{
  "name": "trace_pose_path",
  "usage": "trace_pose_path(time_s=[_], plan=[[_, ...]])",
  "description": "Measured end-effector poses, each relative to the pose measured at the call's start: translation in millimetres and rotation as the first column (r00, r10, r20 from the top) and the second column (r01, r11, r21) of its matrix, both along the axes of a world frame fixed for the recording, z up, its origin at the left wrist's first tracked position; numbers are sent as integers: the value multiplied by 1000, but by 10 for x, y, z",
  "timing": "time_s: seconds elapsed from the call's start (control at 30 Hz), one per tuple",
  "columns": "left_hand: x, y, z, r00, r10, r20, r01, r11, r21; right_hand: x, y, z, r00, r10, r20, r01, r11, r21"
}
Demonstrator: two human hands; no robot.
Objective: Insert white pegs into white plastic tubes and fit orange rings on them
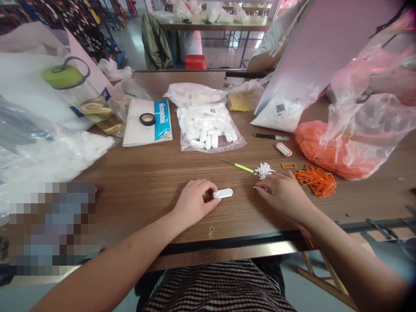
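My left hand [196, 198] pinches one end of a white plastic connector housing [223, 193] with rows of small holes, held at the table top. To its right, my right hand [281, 193] has thumb and forefinger closed on a tiny white plastic piece [255, 187]. Just beyond those fingertips lies a small pile of white plastic pieces [264, 169]. A thin pick with a yellow-green handle [243, 167] rests left of the pile. Orange rectangular frames [315, 180] are heaped right of my right hand, with one single orange frame [289, 165] apart from them.
An open bag of white housings [211, 125] lies mid-table. Around it are a notebook [136, 123] with black tape [147, 119], a bottle [94, 104], a knife [271, 136], a white housing with orange trim [284, 149] and a bag of orange parts [338, 149]. A person's arm [269, 47] shows opposite.
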State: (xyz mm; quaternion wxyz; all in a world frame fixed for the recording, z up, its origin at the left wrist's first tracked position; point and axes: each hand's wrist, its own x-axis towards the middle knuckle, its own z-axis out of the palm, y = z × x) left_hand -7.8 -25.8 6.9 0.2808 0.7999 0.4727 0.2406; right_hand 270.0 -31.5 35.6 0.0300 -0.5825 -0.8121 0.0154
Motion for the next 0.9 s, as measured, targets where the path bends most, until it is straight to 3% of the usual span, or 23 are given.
trace_pose_path(time_s=[0.27, 0.67, 0.77, 0.9], plan=[[-4, 5, 15, 1000, -6, -11, 6, 1000, -13, 17, -78, -119, 994, 4, -112, 5, 997, 81], [-4, 1, 36, 1000, -10, -9, 10, 1000, -4, -20, 20, -157, 876, -206, -437, 150, 976, -160], [-4, 2, 29, 1000, -19, -2, 19, 1000, 3, -104, 7, -104, 867, -175, -466, 128, 983, -131], [0, 2, 17, 1000, -15, -4, 15, 1000, -1, -405, -34, 45, 847, 38, -530, -78, 995, -55]])
